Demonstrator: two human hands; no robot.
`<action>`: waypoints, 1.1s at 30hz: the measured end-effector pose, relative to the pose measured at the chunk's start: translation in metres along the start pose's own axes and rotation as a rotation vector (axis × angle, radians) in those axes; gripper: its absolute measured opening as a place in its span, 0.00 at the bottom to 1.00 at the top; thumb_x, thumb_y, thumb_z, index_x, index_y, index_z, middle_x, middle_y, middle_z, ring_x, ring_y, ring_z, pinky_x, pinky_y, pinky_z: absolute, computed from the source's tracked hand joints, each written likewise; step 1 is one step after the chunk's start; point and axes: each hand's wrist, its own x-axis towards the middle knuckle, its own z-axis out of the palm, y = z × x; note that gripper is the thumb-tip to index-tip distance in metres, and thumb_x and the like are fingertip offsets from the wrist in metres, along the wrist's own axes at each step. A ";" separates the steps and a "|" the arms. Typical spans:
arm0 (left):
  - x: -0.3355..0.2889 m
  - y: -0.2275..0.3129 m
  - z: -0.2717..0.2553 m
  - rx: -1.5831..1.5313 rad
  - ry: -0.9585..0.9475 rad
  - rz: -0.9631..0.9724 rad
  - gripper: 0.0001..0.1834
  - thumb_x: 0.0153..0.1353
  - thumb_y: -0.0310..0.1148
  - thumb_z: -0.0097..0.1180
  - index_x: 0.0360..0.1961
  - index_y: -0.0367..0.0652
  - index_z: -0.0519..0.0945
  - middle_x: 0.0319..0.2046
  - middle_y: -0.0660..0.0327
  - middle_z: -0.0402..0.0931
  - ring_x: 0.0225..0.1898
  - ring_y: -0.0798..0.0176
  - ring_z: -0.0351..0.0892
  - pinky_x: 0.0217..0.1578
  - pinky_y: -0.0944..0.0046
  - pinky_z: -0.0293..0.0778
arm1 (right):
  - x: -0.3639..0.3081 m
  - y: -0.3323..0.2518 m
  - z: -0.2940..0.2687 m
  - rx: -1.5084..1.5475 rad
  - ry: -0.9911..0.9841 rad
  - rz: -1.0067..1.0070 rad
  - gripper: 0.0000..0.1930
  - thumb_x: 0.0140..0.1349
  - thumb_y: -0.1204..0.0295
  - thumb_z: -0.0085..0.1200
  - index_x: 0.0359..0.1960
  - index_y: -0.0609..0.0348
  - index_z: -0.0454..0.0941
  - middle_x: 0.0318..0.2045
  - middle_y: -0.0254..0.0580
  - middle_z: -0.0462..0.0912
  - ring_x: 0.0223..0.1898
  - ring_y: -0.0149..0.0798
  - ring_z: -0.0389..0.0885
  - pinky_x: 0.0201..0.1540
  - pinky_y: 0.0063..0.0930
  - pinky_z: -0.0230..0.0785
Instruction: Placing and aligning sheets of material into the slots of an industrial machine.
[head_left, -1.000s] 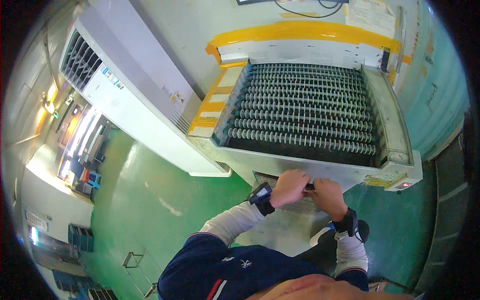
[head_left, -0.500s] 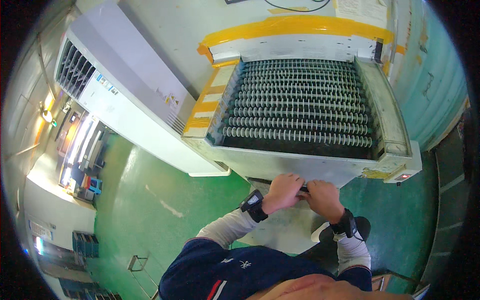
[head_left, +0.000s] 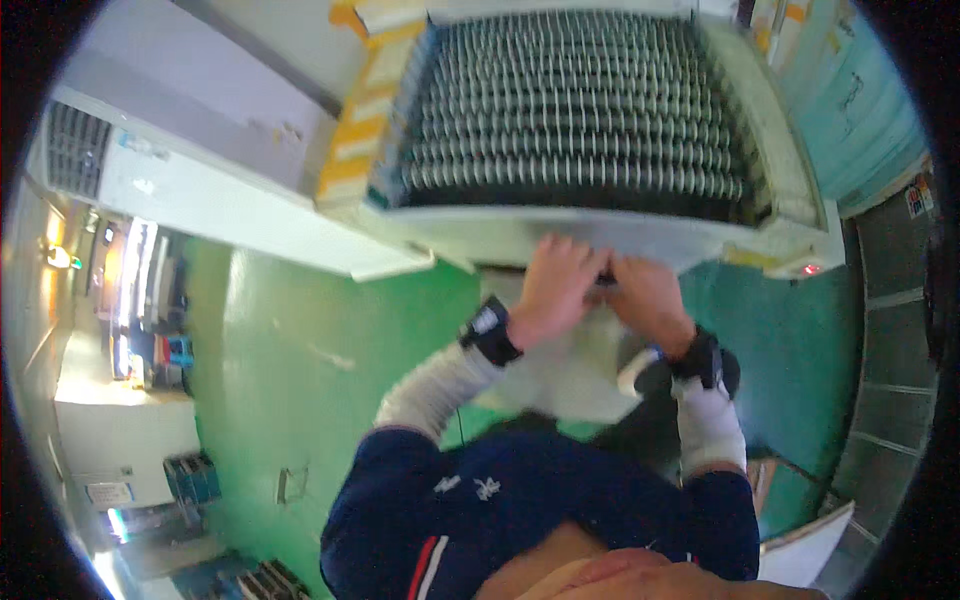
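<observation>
A machine with rows of ringed white rollers point(head_left: 575, 175) stands in front of me. My left hand point(head_left: 560, 285) and my right hand point(head_left: 645, 295) are close together, low against its pale front wall point(head_left: 480, 228). Fingers on both are bent and closed. A small dark piece point(head_left: 604, 277) shows between them, too blurred and covered to name. Under my hands a pale grey flat surface point(head_left: 560, 375) reaches down toward my feet. Dark straps with devices sit on both wrists.
A tall white air conditioner point(head_left: 230, 205) stands left of the machine. Yellow tape point(head_left: 360, 130) covers the machine's left rim, and a red-lit switch point(head_left: 810, 269) sits at its right corner. A grey panelled surface point(head_left: 890, 350) runs along the right. The floor point(head_left: 290, 370) is green.
The view has shifted, so the machine and my hands appear higher in the picture. Both hands stay closed together at the machine's front.
</observation>
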 end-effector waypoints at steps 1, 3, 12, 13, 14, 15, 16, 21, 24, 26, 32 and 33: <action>-0.001 -0.003 0.001 -0.023 0.062 0.015 0.48 0.47 0.39 0.77 0.71 0.46 0.70 0.58 0.54 0.75 0.64 0.45 0.70 0.69 0.38 0.61 | 0.004 0.004 0.000 -0.042 -0.029 0.026 0.21 0.65 0.52 0.63 0.45 0.57 0.78 0.40 0.50 0.86 0.44 0.57 0.86 0.43 0.51 0.78; -0.012 0.000 0.005 -0.087 0.151 -0.003 0.54 0.47 0.41 0.78 0.76 0.46 0.65 0.68 0.53 0.70 0.73 0.43 0.63 0.75 0.35 0.52 | 0.004 0.009 0.004 -0.061 -0.052 0.009 0.20 0.65 0.53 0.63 0.44 0.57 0.78 0.40 0.49 0.86 0.44 0.57 0.85 0.44 0.52 0.77; -0.037 0.004 0.004 -0.142 0.111 -0.113 0.59 0.49 0.41 0.78 0.81 0.48 0.58 0.83 0.53 0.46 0.83 0.42 0.42 0.76 0.30 0.46 | 0.021 0.019 -0.002 -0.073 0.034 -0.033 0.18 0.63 0.57 0.66 0.45 0.57 0.80 0.40 0.47 0.85 0.44 0.58 0.83 0.43 0.52 0.74; -0.035 0.002 0.005 -0.139 0.118 -0.103 0.59 0.49 0.41 0.78 0.81 0.48 0.58 0.83 0.53 0.46 0.83 0.42 0.42 0.76 0.30 0.46 | 0.022 0.020 -0.002 -0.063 0.052 -0.041 0.19 0.63 0.57 0.66 0.46 0.57 0.80 0.41 0.47 0.85 0.44 0.57 0.84 0.43 0.51 0.75; -0.033 0.001 0.006 -0.136 0.127 -0.098 0.59 0.49 0.41 0.78 0.81 0.48 0.58 0.83 0.53 0.46 0.83 0.42 0.42 0.76 0.30 0.46 | 0.023 0.021 -0.002 -0.054 0.069 -0.049 0.19 0.63 0.58 0.66 0.48 0.57 0.80 0.42 0.47 0.86 0.45 0.57 0.84 0.43 0.51 0.75; -0.032 0.000 0.007 -0.135 0.136 -0.095 0.59 0.48 0.41 0.78 0.81 0.48 0.59 0.83 0.53 0.46 0.83 0.42 0.42 0.76 0.30 0.46 | 0.025 0.022 -0.001 -0.052 0.068 -0.046 0.19 0.63 0.58 0.66 0.48 0.57 0.80 0.42 0.47 0.86 0.45 0.57 0.84 0.43 0.51 0.75; -0.030 -0.001 0.009 -0.137 0.132 -0.094 0.59 0.48 0.41 0.78 0.81 0.48 0.59 0.83 0.53 0.46 0.83 0.42 0.42 0.76 0.30 0.46 | 0.026 0.024 0.000 0.001 0.150 -0.070 0.20 0.63 0.59 0.67 0.49 0.58 0.81 0.43 0.48 0.86 0.46 0.57 0.83 0.46 0.50 0.75; -0.016 -0.012 0.014 -0.127 0.182 -0.095 0.59 0.46 0.39 0.78 0.80 0.47 0.60 0.83 0.52 0.47 0.83 0.41 0.43 0.76 0.30 0.45 | 0.033 0.029 -0.002 0.012 0.327 -0.195 0.25 0.61 0.63 0.68 0.58 0.57 0.79 0.50 0.47 0.85 0.54 0.55 0.80 0.58 0.50 0.71; -0.007 -0.018 0.016 -0.139 0.187 -0.097 0.58 0.47 0.38 0.77 0.80 0.47 0.61 0.82 0.52 0.48 0.82 0.39 0.44 0.76 0.31 0.46 | 0.030 0.024 0.000 0.025 0.364 -0.208 0.26 0.61 0.64 0.68 0.61 0.56 0.79 0.57 0.46 0.82 0.61 0.54 0.76 0.65 0.51 0.66; -0.006 -0.022 0.020 -0.160 0.231 -0.135 0.57 0.48 0.38 0.76 0.80 0.47 0.61 0.82 0.51 0.49 0.82 0.38 0.44 0.76 0.32 0.47 | 0.030 0.022 0.002 -0.011 0.409 -0.171 0.27 0.61 0.66 0.67 0.63 0.57 0.79 0.63 0.47 0.79 0.64 0.56 0.74 0.67 0.54 0.64; -0.027 -0.059 0.032 -0.145 0.517 -0.298 0.52 0.54 0.37 0.74 0.79 0.43 0.62 0.80 0.44 0.53 0.80 0.35 0.50 0.75 0.35 0.51 | 0.021 0.032 0.000 -0.034 0.492 -0.147 0.22 0.62 0.73 0.64 0.59 0.57 0.81 0.63 0.47 0.78 0.65 0.58 0.73 0.67 0.54 0.64; -0.031 -0.068 0.033 -0.139 0.602 -0.335 0.52 0.55 0.37 0.74 0.79 0.42 0.62 0.79 0.43 0.55 0.79 0.35 0.53 0.75 0.37 0.53 | 0.018 0.037 -0.002 -0.038 0.494 -0.135 0.22 0.62 0.73 0.64 0.59 0.57 0.81 0.63 0.47 0.78 0.65 0.58 0.73 0.67 0.54 0.64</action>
